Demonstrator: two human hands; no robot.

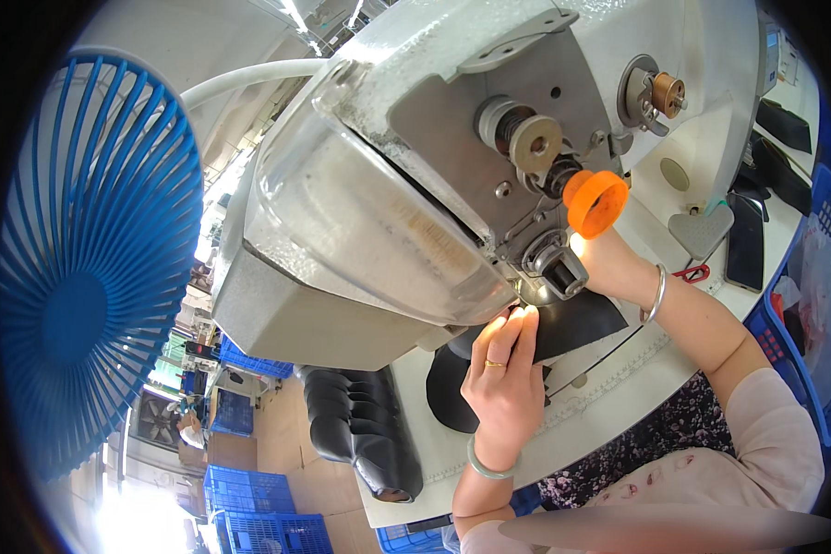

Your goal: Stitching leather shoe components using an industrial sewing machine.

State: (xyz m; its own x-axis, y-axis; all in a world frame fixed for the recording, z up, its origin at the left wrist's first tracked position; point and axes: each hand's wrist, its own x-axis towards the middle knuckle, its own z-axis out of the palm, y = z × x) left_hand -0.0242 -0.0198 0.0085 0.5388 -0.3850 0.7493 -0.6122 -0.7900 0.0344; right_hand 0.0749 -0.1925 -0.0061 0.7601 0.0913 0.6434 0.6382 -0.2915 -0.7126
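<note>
black material, a curved dark piece, is seen lying flat on the white desk directly under the head of a grey sewing machine. the left hand is laid on the near part of the piece, its fingers held together and stretched forward so that the fingertips press the material just beside the needle area. the right hand is placed behind the presser foot, on the far side of the piece; it is partly hidden by the machine parts and an orange knob, so whether its fingers are pinching or only resting cannot be told. the piece's long axis is seen to run from the lower left toward the upper right, between the two hands, with the left hand nearer to the camera and the stitching point lying just ahead of its fingertips. a stack of black pieces hangs over the desk's left edge, and a blue fan stands at the left. blue crates are seen on the floor below.
</note>
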